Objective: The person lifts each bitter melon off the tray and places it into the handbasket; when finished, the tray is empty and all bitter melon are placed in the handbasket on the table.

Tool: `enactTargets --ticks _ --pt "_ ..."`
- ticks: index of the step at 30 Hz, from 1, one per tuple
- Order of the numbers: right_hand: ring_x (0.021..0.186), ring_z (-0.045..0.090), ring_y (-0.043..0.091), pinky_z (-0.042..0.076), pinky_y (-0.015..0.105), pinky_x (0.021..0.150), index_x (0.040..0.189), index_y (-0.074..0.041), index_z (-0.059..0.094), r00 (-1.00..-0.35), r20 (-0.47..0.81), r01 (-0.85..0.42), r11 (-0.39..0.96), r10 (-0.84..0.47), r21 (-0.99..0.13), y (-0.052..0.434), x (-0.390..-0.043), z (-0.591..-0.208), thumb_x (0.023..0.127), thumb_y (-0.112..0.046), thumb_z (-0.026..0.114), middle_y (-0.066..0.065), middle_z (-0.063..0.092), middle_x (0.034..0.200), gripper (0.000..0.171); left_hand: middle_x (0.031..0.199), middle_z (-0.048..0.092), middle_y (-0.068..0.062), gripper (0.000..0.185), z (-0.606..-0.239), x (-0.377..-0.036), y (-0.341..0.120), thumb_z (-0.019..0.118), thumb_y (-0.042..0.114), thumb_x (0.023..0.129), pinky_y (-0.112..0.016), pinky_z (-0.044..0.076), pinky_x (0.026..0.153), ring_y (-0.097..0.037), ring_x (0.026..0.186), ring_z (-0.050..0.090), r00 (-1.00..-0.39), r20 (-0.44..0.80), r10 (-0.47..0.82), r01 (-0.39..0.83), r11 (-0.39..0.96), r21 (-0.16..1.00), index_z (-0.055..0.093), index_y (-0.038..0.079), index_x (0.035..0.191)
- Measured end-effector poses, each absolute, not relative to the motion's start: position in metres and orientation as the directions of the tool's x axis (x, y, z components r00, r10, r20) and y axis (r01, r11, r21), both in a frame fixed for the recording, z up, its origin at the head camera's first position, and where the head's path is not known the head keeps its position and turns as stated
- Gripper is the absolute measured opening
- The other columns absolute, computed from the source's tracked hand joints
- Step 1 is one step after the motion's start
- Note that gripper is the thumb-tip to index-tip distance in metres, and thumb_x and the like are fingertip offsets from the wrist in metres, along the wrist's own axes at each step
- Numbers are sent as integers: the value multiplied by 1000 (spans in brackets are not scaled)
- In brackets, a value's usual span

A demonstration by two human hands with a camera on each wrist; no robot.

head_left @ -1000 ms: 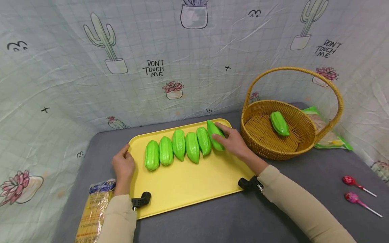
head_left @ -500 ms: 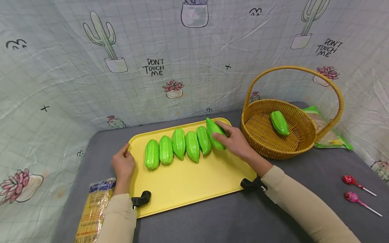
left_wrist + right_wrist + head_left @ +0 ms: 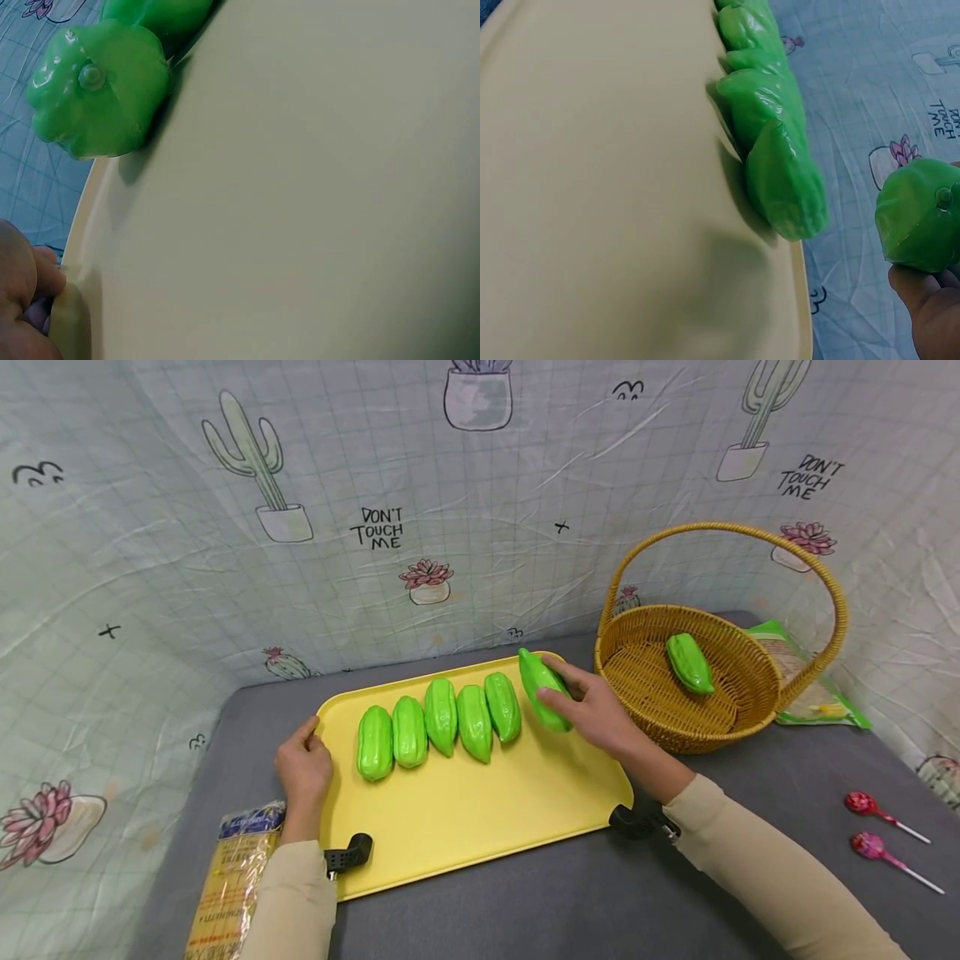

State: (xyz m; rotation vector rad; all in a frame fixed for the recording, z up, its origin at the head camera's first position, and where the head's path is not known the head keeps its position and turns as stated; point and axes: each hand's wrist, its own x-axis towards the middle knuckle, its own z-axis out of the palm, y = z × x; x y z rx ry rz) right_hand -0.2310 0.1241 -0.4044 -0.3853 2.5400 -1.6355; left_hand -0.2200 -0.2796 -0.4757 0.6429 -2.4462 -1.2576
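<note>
My right hand [image 3: 597,706] grips a bright green, ridged toy vegetable [image 3: 540,687] with a pointed tip, above the tray's far right corner. In the right wrist view this held toy vegetable [image 3: 919,214] shows its stem end, apart from the others, thumb along its side. Several similar green toy vegetables [image 3: 441,714] lie side by side along the far side of the yellow tray [image 3: 450,827]. At the tray's left rim, my left hand [image 3: 303,764] pinches the edge; in the left wrist view its fingers [image 3: 49,274] are at that rim.
Right of the tray stands a wicker basket [image 3: 660,735] with a tall handle and one green toy vegetable [image 3: 690,664] inside. A green-edged packet [image 3: 817,693] lies behind it. Two lollipops [image 3: 870,847] lie far right. A spaghetti packet [image 3: 232,885] is by the left forearm.
My right hand has lifted the green toy vegetable and shifted it rightward, opening a gap to the row. The left hand has stayed at the tray's rim.
</note>
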Motion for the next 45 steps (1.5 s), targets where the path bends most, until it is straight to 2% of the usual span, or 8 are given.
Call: enactTargets --ticks 12,24,34,41,45 --pt "131 59 38 57 38 93 160 -17 37 -968 76 -165 382 -239 -909 133 -232 -401 104 -28 59 21 44 158 61 150 54 -21 43 -478 -220 -281 38 3 105 -53 43 116 -40 143 47 -851 92 -517 -229 522 822 58 2 144" --pt "136 55 39 55 39 96 161 -17 36 -973 67 -151 389 -220 -909 143 -233 -402 105 -29 59 22 41 160 61 150 55 -18 43 -479 -221 -281 38 4 106 -52 43 116 -39 143 47 -845 89 -528 -237 518 822 58 4 145" --pt "141 51 39 49 11 86 161 -16 34 -978 80 -149 380 -191 -913 158 -236 -398 105 -29 58 20 38 162 62 149 55 -20 43 -479 -220 -280 38 6 107 -53 47 111 -41 140 49 -848 95 -521 -234 529 816 58 4 145" --pt "143 48 37 50 9 83 161 -21 33 -983 61 -126 389 -175 -913 168 -237 -397 105 -35 58 12 31 168 63 150 54 -20 43 -479 -220 -280 38 5 106 -53 47 111 -41 140 49 -848 97 -522 -233 531 814 58 4 145" --pt "142 49 38 50 8 81 162 -21 33 -984 63 -125 402 -165 -907 172 -237 -395 105 -36 58 15 35 165 64 149 55 -20 43 -479 -220 -279 38 5 106 -52 47 109 -41 139 50 -845 104 -524 -232 534 813 58 4 144"
